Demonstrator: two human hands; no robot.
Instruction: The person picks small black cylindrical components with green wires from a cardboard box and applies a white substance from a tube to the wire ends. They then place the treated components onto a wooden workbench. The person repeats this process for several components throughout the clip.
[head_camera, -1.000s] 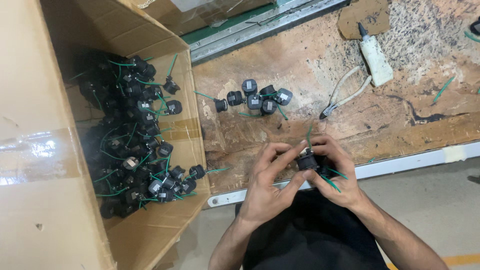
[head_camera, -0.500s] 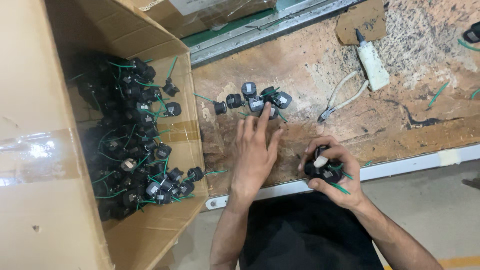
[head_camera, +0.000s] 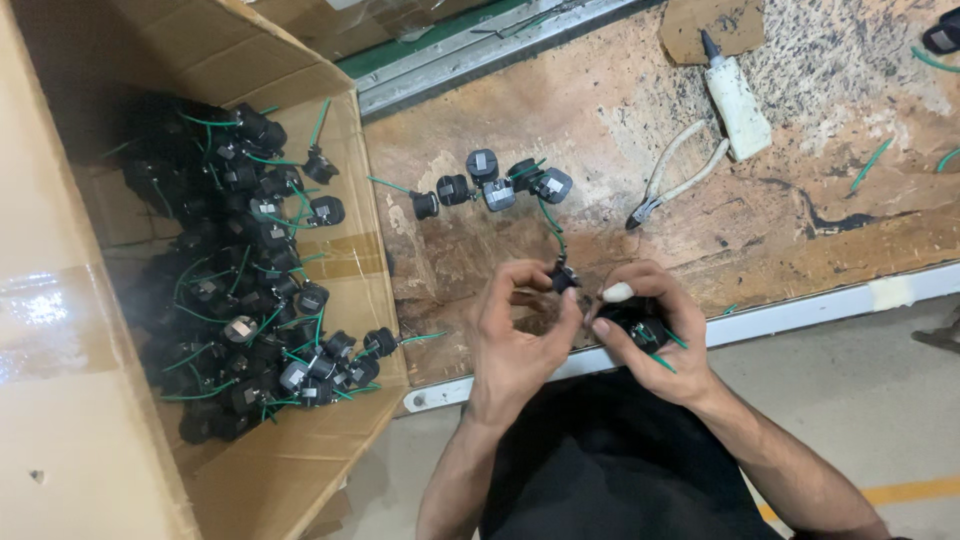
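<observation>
Right hand (head_camera: 655, 330) hides black part (head_camera: 640, 330)

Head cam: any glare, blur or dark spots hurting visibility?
Head view: sharp on both hands, left hand and right hand; glare on the tape strip of the cardboard box; black parts inside merge in shadow.

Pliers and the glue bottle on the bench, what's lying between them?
Nothing: in the head view, bare worn wood separates the pliers from the glue bottle.
</observation>
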